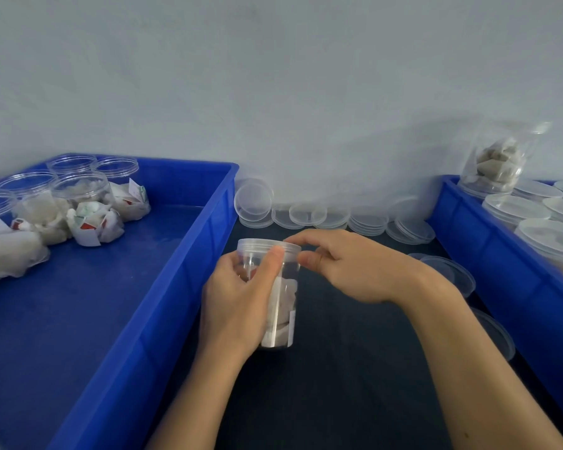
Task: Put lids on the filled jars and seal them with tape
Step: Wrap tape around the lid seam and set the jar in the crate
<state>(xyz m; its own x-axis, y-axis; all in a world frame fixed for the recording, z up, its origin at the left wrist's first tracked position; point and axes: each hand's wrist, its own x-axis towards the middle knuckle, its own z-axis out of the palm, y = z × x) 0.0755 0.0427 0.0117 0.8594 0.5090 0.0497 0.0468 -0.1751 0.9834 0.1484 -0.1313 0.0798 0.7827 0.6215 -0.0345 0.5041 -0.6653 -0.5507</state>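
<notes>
**Head view: lid going on a filled jar**

The left hand grips the clear plastic filled jar over the dark tabletop; the right hand pinches its clear round lid. Lidding step; likely next, seat it, then tape.

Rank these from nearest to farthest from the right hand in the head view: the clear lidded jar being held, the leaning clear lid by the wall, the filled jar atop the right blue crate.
1. Clear lidded jar, touching the right hand, centre.
2. Leaning clear lid, behind, against the wall.
3. Filled jar, far right, atop the right blue crate.
</notes>
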